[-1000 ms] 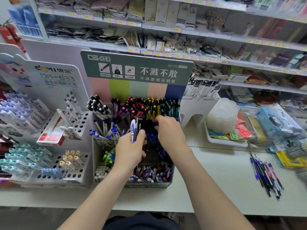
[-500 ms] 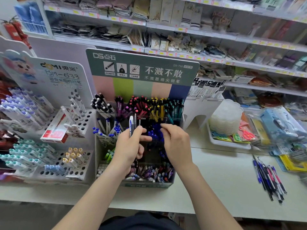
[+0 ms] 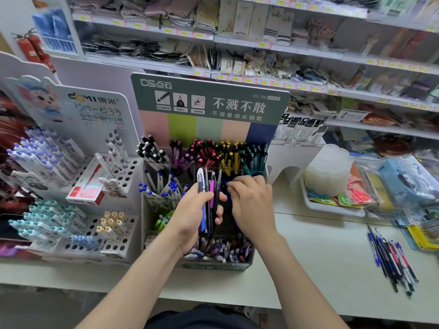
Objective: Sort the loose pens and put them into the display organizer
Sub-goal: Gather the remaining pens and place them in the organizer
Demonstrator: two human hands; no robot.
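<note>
Several blue, black and purple plastic pens (image 3: 209, 198) are sitting clasped in the left hand (image 3: 192, 217) at frame centre while the right hand (image 3: 251, 203), grip impossible to tell, is curling over the middle bin of the green cardboard display organizer (image 3: 213, 266), probably slotting one; the next needs colour-matching.

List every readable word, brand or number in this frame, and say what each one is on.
"DS点石": organizer header
"DS-758": same header
"不溅不散": same header
"不溅墨细尖钢笔": same header
"DOMI 東米": left stand card
"DM-633": same card
"DANCE": shelf box
Too blurred to read: price tags, icon captions on the header, the small line under "DM-633".
</note>
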